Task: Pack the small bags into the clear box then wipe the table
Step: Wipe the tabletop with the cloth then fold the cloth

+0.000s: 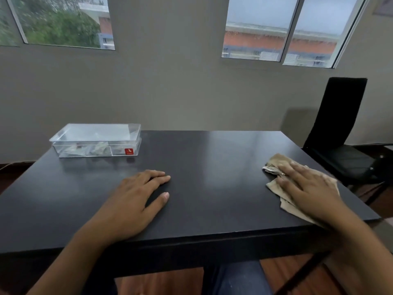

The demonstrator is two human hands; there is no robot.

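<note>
Your right hand (pixel 306 186) lies flat on the tan cloth (pixel 278 165) at about 3 o'clock on the dark tabletop (pixel 212 158), fingers (pixel 286 167) spread and pressing it down rather than gripping. Your left hand (pixel 136 194) rests palm-down near 6 o'clock, fingers loosely extended, holding nothing. The clear box (pixel 95 140), lidded with small bags (pixel 100 148) inside, sits well apart at 11 o'clock
</note>
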